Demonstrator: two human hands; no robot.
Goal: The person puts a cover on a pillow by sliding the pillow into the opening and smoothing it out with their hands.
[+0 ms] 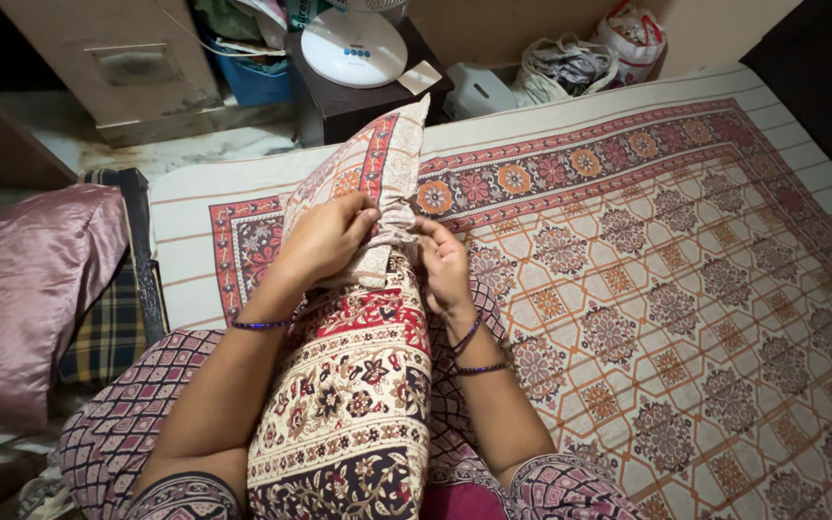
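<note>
The person sits on a bed, w/ a long pillow (353, 385) lying along the lap, its far end raised toward the top of the view. A patterned cover (377, 173) in cream, red and orange sits on that far end, and its open edge is bunched about the middle of the pillow.

The left hand (325, 241) is closed on the bunched edge of the cover, fingers curled over the cloth from the left side. The right hand (443, 265) is clamped on the same edge from the right side, thumb and fingers pinching the fabric. Both hands are close together, w/ only the cloth between them. Thin dark bangles are on both wrists.

The bed sheet (686, 279) under the person has a floral and geometric print in orange, maroon and cream, w/ a striped border. At left, a shiny pink cushion (21, 289) lies beside the bed. Beyond the bed stands a small dark table (368, 101), and a round white device (353, 48) rests on it. Near it, by the wall, some plastic bags (580, 63) lie on the floor.
</note>
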